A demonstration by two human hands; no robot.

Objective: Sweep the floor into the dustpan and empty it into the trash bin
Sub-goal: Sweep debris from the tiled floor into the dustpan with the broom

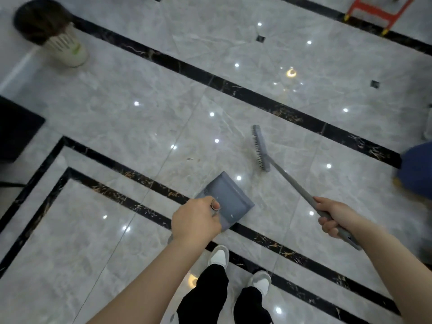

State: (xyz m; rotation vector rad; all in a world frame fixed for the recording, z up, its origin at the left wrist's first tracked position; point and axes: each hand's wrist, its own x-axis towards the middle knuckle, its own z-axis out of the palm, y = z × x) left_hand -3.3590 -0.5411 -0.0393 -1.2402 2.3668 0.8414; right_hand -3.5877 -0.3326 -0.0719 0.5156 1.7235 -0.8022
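Down on the glossy grey marble floor (145, 108), crossed by black veined inlay bands (233, 87), a person stands holding a sweeping set. Their left hand (196, 220) has its fingers curled round the top of the dustpan handle (214, 208), gripping it, with the thumb lying over the handle's end. Below that hand the grey dustpan (230, 199) sits low over the floor, its open tray seen from above, partly across one of the black bands; whether it touches the tiles cannot be told.

Their right hand (333, 217) grips the grey broom handle (292, 183), fingers wrapped fully round the shaft near its upper end, and the tail of the handle sticks out past the wrist. From there the shaft slants away toward the broom head (260, 148), which lies well forward and right of the dustpan, bristles turned left, apart from the pan. A few small specks (190, 158) lie on the tiles between the broom head and the pan's far side.

At the far upper left, near the wall, the trash bin (56, 36) stands: a pale slatted body with a dark bag over its rim, blurred. It is well apart from both tools.

Two grey-and-white shoes (240, 267) and black trousers (210, 295) show at the lower edge. An orange frame (376, 8) stands at the upper right, and something blue (418, 169) sits at the right edge.
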